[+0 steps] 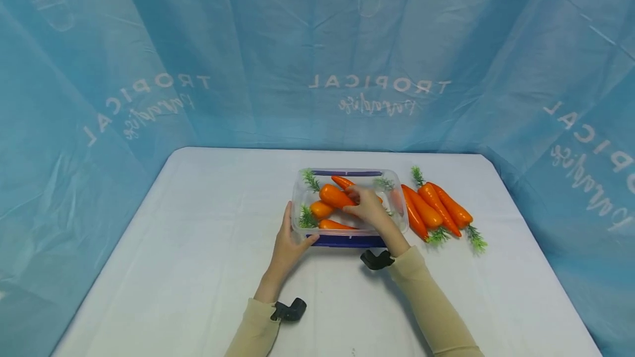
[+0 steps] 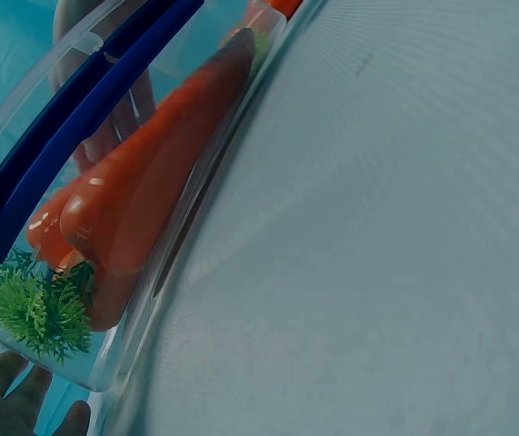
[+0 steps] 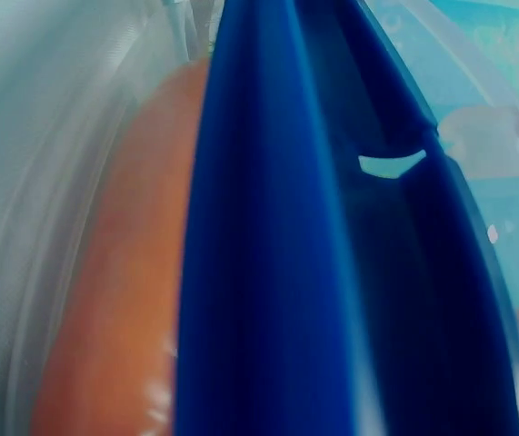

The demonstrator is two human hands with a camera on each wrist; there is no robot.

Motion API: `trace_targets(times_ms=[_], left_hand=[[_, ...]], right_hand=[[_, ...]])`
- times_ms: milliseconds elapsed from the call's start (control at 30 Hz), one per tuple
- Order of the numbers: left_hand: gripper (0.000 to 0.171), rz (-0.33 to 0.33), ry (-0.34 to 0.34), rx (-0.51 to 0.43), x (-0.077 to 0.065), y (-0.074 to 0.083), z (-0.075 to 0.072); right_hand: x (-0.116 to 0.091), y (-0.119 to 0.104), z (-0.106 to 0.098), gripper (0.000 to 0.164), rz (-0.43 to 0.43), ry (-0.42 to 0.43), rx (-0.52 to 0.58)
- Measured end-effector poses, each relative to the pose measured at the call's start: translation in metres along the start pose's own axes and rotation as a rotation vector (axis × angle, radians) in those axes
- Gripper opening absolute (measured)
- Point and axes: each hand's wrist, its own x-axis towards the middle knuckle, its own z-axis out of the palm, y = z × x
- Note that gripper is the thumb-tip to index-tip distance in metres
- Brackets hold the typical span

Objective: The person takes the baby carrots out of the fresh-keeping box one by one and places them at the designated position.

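A clear plastic container (image 1: 364, 232) with blue clip handles (image 2: 95, 118) stands on the table and holds several glossy orange carrots with feathery green tops. My left hand (image 1: 288, 244) grips its front left corner, fingers along the left side and thumb at the front. Inside the container, my right hand (image 1: 368, 206) pinches the narrow part of a carrot (image 1: 335, 196) lying over the others. Part of that carrot is hidden by the fingers. Another carrot (image 3: 123, 272) shows through the front wall in the right wrist view, beside the blue handle (image 3: 259, 227).
Several more carrots (image 1: 430, 211) lie on the white table (image 1: 198, 236) just right of the container, some with green tops (image 1: 476, 238) toward the front. A blue printed curtain (image 1: 278, 59) surrounds the table's back and sides.
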Motion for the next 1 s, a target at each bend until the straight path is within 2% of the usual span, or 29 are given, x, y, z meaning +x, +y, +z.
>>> trace_targets(times_ms=[333, 800, 1000], left_hand=[[0.105, -0.035, -0.009, -0.017, 0.0006, 0.0024, 0.0001], [0.104, -0.033, -0.012, -0.031, 0.0017, -0.0032, 0.0015], [0.104, -0.018, -0.012, -0.046, 0.0021, -0.0038, 0.0012]], right_hand=[[0.0003, -0.0001, 0.0007, 0.050, 0.045, -0.055, -0.115], [-0.0010, -0.0040, -0.0007, 0.051, 0.048, -0.058, -0.116], [-0.0015, -0.0036, 0.0008, 0.052, 0.074, -0.039, -0.065]])
